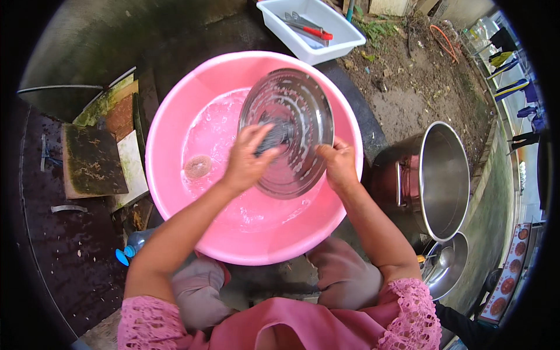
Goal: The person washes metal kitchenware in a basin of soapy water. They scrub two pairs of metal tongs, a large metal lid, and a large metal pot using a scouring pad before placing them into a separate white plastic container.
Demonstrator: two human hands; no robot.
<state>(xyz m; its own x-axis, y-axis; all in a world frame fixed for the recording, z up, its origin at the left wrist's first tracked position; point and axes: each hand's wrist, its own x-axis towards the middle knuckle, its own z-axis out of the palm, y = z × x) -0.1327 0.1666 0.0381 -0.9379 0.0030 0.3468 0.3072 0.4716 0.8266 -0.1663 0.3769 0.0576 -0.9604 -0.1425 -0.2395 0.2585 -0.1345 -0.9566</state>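
Observation:
A round metal pot lid (309, 111), streaked with suds, is tilted above the water inside a large pink basin (165, 116). My right hand (340, 165) grips the lid's rim, thumb on the near face. Against the middle of the lid, my left hand (248, 157) presses a dark grey scouring pad (274, 135), slightly blurred. A round tan scrubber (197, 167) lies in the soapy water to the left of my left hand.
Behind the basin stands a white tub (274, 23) with red-handled tongs (312, 29). A tall steel pot (446, 181) is at the right, and a metal bowl (458, 268) with a ladle (444, 258) sits nearer. A blue-capped bottle (135, 242) lies left.

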